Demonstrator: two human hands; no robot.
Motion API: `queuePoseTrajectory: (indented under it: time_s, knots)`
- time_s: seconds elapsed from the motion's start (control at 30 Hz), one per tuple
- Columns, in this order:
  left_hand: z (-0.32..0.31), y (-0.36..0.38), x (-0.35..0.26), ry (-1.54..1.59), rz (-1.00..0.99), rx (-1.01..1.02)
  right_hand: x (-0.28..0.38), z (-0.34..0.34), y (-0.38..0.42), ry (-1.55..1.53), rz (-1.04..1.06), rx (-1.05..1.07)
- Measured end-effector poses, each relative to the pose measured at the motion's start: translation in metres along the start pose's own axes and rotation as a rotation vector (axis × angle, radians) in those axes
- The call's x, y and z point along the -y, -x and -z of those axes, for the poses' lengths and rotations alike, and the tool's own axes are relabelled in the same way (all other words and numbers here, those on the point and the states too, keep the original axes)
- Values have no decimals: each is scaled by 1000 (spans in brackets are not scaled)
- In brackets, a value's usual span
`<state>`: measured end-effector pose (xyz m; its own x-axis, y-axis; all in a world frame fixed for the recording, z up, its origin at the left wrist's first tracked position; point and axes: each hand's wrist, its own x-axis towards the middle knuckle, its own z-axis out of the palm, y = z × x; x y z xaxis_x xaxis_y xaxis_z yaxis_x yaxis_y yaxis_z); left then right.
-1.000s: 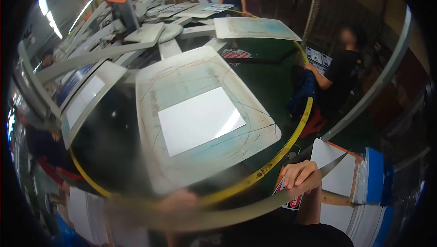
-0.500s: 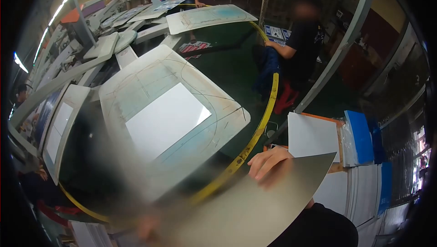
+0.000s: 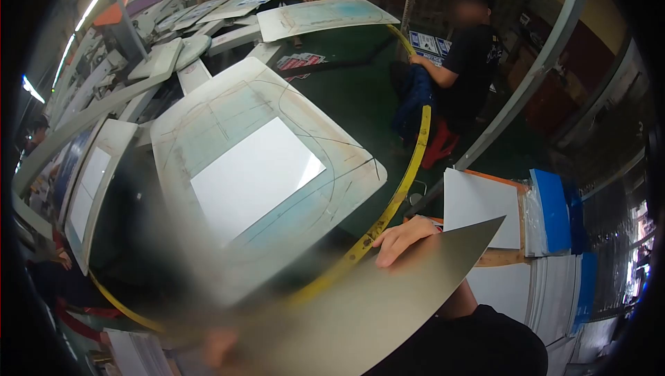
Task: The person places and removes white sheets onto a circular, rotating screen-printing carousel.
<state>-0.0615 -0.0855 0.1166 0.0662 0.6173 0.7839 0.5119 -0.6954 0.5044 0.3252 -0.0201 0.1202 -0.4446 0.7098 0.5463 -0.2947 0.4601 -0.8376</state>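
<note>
A thin, flat beige-grey sheet (image 3: 374, 300) is held tilted low in front of me. My right forearm passes beneath it, and my right hand (image 3: 407, 237) curls its fingers over the sheet's far edge. At the sheet's left end, my left hand (image 3: 222, 347) appears only as a blurred patch; its fingers cannot be made out. Beyond the sheet, a large stained board (image 3: 194, 116) with drawn lines is mounted on a machine arm. A white rectangular sheet (image 3: 256, 178) lies flat on that board, apart from both hands.
A yellow curved rail (image 3: 415, 161) runs around the machine. Similar boards stand at the left (image 3: 114, 161) and back (image 3: 312, 21). Stacked white sheets (image 3: 481, 206) are at my right, beside a slanted metal post (image 3: 519, 78). A person (image 3: 471, 64) is beyond the rail; another stands farther back.
The view has shifted slightly. The beige-grey sheet's right corner sits a little lower and farther left, and more of my right forearm shows beneath it. The white sheet stays on the board.
</note>
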Motion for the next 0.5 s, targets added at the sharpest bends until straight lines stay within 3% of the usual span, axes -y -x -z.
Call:
queuePoseTrajectory:
  time_s: [0.07,0.17,0.27,0.47,0.5]
  knots:
    - [-1,-2,1,-4,8,-2,12,-2,-13,25,-43,-7]
    - [-2,-2,4,-11,13,-10,-7,0,-13,-188,69,-32]
    - [-1,-4,6,-13,20,-13,7,3,-19,65,-41,-2]
    - [-12,-15,-1,-7,50,-75,-6,13,-18,116,-3,-54]
    - [0,0,21,2,46,-38,-7,12,-15,140,-8,-74]
